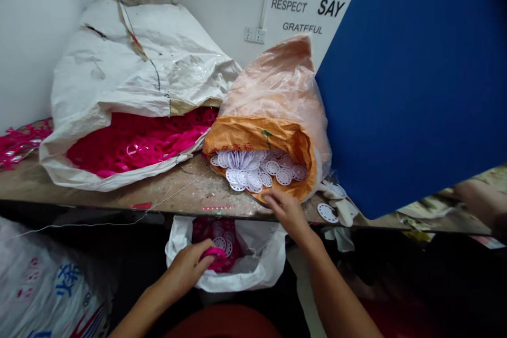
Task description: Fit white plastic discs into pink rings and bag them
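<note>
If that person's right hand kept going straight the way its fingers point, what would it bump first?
Probably the lower edge of the orange plastic bag, which the right hand seems almost to touch, though depth is hard to judge. The white perforated discs lie just beyond that edge.

Sack: white woven sack (130,53) — magenta perforated plastic (138,142) inside its mouth
Board: blue panel (412,84), tilted, at right
Wall: lettered poster (304,0) — double socket (254,35) beside it

An orange bag (257,134) holds white perforated discs (257,170), a white sack (130,58) magenta lattice (138,142).
</note>
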`<state>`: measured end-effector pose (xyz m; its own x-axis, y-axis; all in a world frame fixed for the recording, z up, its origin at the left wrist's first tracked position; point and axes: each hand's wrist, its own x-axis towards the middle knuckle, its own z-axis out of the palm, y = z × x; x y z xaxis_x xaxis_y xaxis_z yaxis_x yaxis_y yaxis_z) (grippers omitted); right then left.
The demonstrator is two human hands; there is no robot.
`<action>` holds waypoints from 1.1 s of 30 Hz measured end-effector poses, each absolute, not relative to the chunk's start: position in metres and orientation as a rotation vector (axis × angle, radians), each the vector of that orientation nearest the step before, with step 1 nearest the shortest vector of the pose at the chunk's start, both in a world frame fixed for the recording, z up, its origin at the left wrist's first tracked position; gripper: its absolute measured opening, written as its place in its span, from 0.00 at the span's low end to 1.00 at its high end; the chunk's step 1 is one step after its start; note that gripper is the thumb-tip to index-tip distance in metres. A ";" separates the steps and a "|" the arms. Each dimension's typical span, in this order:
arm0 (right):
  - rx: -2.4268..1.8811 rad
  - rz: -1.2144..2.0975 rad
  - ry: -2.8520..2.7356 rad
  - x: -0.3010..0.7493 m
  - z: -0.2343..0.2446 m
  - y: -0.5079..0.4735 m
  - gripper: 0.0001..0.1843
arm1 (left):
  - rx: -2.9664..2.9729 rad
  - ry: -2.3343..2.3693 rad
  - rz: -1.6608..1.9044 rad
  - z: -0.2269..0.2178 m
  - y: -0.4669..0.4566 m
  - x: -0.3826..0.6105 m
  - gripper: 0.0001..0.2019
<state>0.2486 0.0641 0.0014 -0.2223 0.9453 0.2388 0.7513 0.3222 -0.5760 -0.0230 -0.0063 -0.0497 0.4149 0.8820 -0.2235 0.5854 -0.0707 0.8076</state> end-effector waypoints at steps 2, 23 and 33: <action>-1.626 0.212 -1.990 0.253 0.000 0.096 0.15 | 1.470 1.255 0.632 -0.050 -0.003 -0.020 0.11; -1.206 0.692 -1.799 0.175 -0.030 0.020 0.16 | 0.483 0.961 1.111 -0.028 0.000 0.011 0.15; -1.181 0.900 -1.820 0.171 -0.038 0.024 0.14 | 1.355 1.297 1.071 -0.027 -0.008 0.008 0.18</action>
